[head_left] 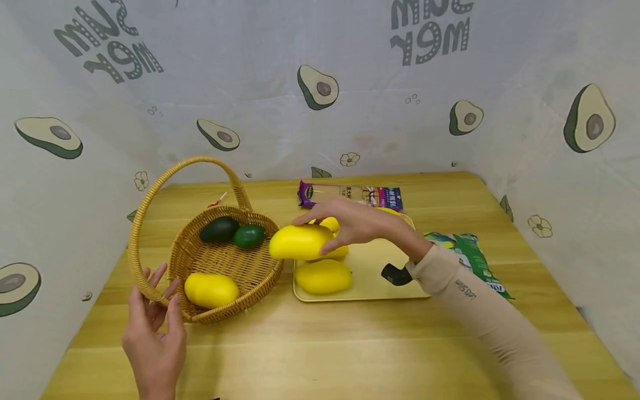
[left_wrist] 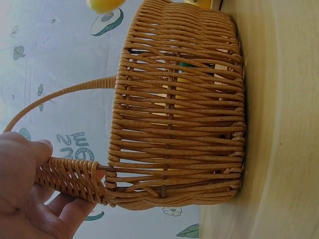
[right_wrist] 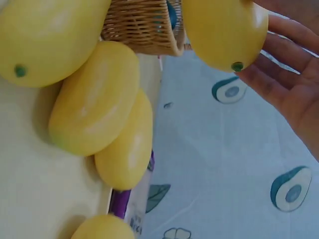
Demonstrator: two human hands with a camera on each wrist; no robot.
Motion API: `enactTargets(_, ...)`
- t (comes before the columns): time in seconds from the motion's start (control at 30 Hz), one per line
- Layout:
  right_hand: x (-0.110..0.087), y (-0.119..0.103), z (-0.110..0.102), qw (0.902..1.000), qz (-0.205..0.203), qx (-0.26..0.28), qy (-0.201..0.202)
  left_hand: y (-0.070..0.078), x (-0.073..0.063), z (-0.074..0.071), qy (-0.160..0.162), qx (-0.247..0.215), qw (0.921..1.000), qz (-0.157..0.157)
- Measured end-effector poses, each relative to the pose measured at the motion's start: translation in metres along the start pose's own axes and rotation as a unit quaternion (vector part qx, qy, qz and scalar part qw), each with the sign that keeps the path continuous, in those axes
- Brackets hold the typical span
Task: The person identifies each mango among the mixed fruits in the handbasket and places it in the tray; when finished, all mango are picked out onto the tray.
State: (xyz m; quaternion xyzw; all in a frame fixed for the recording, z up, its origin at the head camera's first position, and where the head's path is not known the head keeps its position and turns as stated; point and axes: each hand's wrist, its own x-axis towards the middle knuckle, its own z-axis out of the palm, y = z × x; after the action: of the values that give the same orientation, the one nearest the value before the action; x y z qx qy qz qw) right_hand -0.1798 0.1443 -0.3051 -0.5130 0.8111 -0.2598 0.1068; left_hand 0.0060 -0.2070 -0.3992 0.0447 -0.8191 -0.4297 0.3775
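My left hand (head_left: 154, 340) grips the base of the handle (left_wrist: 67, 181) of a wicker basket (head_left: 260, 272), thumb on one side and fingers on the other. Inside the basket lie a dark avocado (head_left: 218, 229), a green avocado-like fruit (head_left: 249, 237) and a yellow mango (head_left: 212, 290). My right hand (head_left: 350, 222) holds another mango (head_left: 296, 242) from above, raised between the basket's right rim and a cream tray (head_left: 382, 255). Several more mangoes sit on the tray, one (head_left: 324, 276) near its front left corner; the hand and held mango partly hide others.
Behind the tray lies a purple-ended packet (head_left: 350, 194). A green bag (head_left: 475, 258) lies right of the tray, partly behind the right sleeve. A small red-and-white item (head_left: 218, 199) is behind the basket. A printed curtain (head_left: 270, 122) surrounds the wooden table (head_left: 320, 355).
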Motion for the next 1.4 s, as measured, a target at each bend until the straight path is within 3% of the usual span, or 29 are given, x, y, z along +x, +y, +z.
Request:
enactTargets(0.2,-0.047,0.015,0.002,0.9983,0.035,0.019,0.043,0.000,-0.001,0.000,-0.002,0.000,1.0000,-0.002)
enactTargets(0.4,-0.081,0.036,0.006,0.9929,0.060,0.077,0.067,0.000,0.000,-0.001,-0.001,0.004,1.0000,-0.004)
enactTargets(0.63,-0.103,0.049,0.009,0.9854,0.082,0.112,0.099,-0.001,0.000,-0.001,0.004,0.003,1.0000,-0.005)
enactTargets(0.93,-0.127,0.058,0.013,0.9828,0.096,0.077,0.137,-0.001,0.000,0.000,0.002,-0.001,1.0000,-0.005)
enactTargets(1.4,-0.149,0.072,0.020,0.9709,0.181,0.073,0.139,-0.005,0.000,0.001,0.005,-0.002,1.0000,-0.003)
